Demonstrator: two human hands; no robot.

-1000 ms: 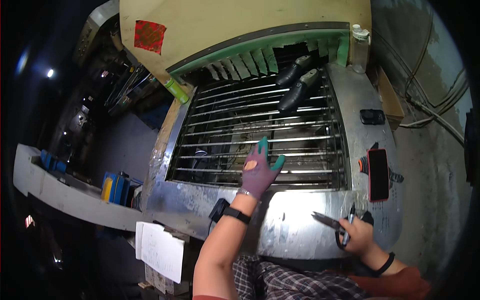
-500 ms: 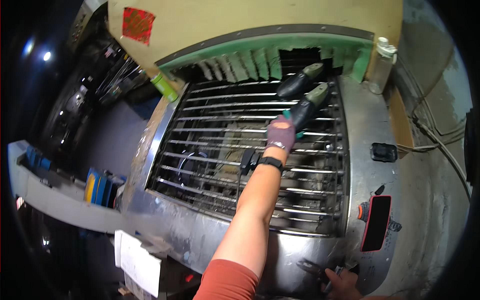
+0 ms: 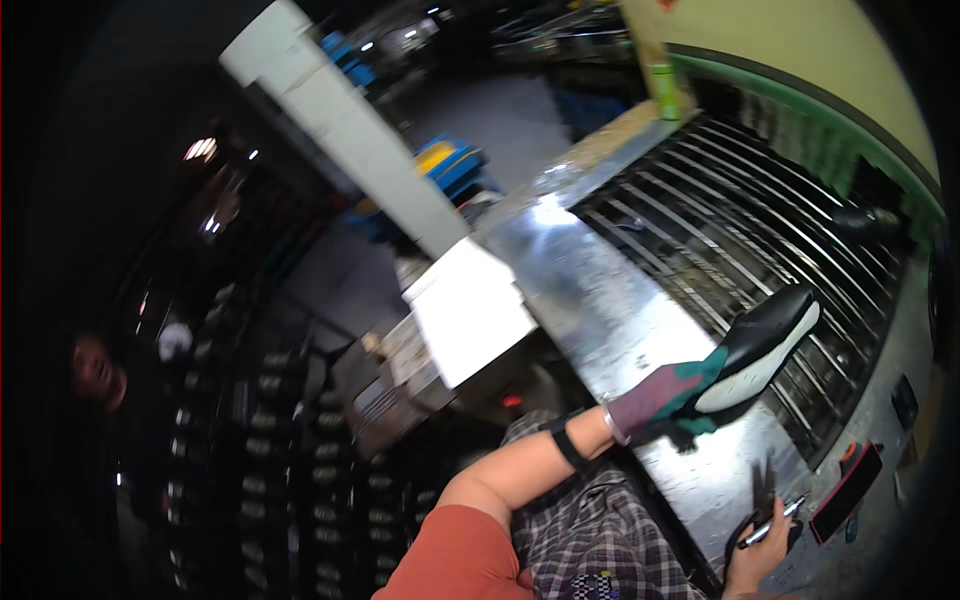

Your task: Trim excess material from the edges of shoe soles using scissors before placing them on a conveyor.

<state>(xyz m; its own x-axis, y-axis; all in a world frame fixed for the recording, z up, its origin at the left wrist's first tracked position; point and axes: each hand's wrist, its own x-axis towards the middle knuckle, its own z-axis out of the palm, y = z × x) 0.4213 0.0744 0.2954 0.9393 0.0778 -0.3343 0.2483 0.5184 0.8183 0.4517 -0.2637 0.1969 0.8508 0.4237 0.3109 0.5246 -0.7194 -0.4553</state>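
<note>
My left hand (image 3: pixel 668 393), in a purple and green glove, is closed around the end of a black shoe (image 3: pixel 765 330) with a white underside, which is turned partly toward me. The shoe is held above the front edge of a metal roller conveyor (image 3: pixel 690 240). My bare right hand (image 3: pixel 762 553) is closed on a pair of dark scissors (image 3: pixel 764 488) and a silver pen (image 3: pixel 775 524), their tips pointing away from me. Another dark shoe (image 3: pixel 862 220) rests far back on the conveyor, blurred.
A phone (image 3: pixel 846 494) with a red edge lies at the right. White paper sheets (image 3: pixel 468 312) sit beside the steel table edge. A green bottle (image 3: pixel 664 92) stands at the back corner. Racks of dark shoes (image 3: pixel 325 480) fill the left, where a person (image 3: pixel 100 372) stands.
My left hand has come back from the far end of the conveyor with a shoe lifted off it. The view has swung left. My right hand keeps the scissors and pen.
</note>
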